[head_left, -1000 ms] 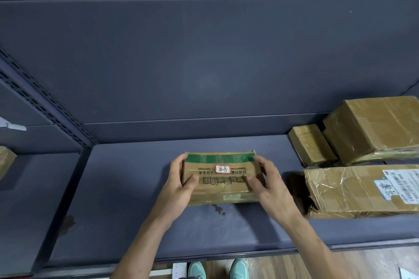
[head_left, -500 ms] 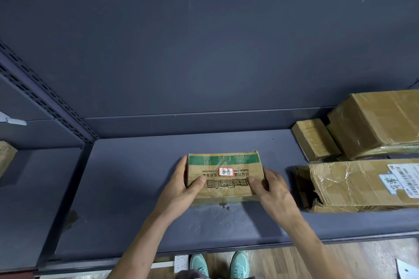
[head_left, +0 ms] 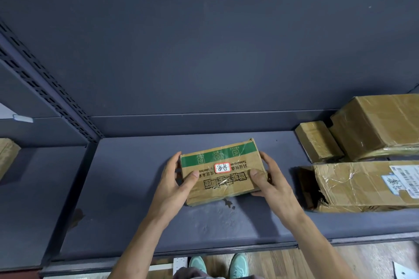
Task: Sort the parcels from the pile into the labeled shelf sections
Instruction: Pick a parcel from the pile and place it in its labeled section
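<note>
Brown cardboard with a green band, the parcel [head_left: 223,171] lies low over the middle of the grey shelf [head_left: 127,199], skewed, its right end farther back. The left hand [head_left: 174,184] has its grip clamped on the parcel's left end, thumb on top. The right hand [head_left: 272,183] clamps the right end likewise. Both forearms reach in over the shelf's front edge.

the small box [head_left: 222,176] has upside-down print: the word "technology", chinese letters, and big black block letters. a red-edged white sticker [head_left: 222,167] on it has handwritten chinese words. the long parcel [head_left: 358,186] has a barcode label [head_left: 405,174], too small to read.
</note>
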{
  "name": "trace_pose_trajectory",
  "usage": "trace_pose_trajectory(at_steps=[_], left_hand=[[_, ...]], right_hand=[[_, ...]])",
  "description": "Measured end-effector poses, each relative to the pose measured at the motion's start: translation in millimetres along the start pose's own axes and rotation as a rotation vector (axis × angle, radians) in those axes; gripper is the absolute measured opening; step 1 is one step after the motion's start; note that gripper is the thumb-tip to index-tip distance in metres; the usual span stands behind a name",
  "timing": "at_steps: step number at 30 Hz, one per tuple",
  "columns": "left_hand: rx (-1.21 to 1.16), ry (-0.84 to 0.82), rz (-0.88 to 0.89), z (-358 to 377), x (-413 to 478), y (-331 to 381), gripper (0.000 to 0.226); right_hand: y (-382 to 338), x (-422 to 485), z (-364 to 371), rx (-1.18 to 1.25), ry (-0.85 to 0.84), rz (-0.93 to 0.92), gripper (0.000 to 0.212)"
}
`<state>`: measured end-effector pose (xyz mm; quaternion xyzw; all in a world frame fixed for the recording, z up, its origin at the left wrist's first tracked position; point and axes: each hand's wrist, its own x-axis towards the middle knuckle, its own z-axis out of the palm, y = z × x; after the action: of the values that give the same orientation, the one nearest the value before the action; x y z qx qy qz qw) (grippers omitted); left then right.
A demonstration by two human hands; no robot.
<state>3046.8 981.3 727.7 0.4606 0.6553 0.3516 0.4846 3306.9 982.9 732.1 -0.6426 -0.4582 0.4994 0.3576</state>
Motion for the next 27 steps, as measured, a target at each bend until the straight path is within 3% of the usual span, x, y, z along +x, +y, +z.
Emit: trace_pose_trajectory(at_steps=[12, 15, 19, 21, 25, 27], left_hand=[[-0.033, -0.01, 0.03, -11, -13, -17, 0.083], [-0.083, -0.009, 0.017, -12, -15, -19, 0.072], [-0.124, 0.038, -0.032, -12, -15, -4, 0.05], [-0.078, -0.045, -0.059, -15, -14, 8, 0.046], [-0.087, -0.459, -0.045, -7, -13, 35, 0.041], [-0.152, -0.469, -0.004, 10, -13, 41, 0.043]], right_hand=[[5, -13, 18, 0.009, -0.005, -0.018, 0.05], [7, -12, 14, 0.013, -0.005, -0.014, 0.044], [-2, -2, -2, 0.034, 0.021, -0.021, 0.018], [-15, 5, -9, 0.004, -0.014, -0.035, 0.019], [-44, 14, -11, -0.081, -0.164, -0.082, 0.036], [-52, 15, -9, -0.086, -0.187, -0.113, 0.031]])
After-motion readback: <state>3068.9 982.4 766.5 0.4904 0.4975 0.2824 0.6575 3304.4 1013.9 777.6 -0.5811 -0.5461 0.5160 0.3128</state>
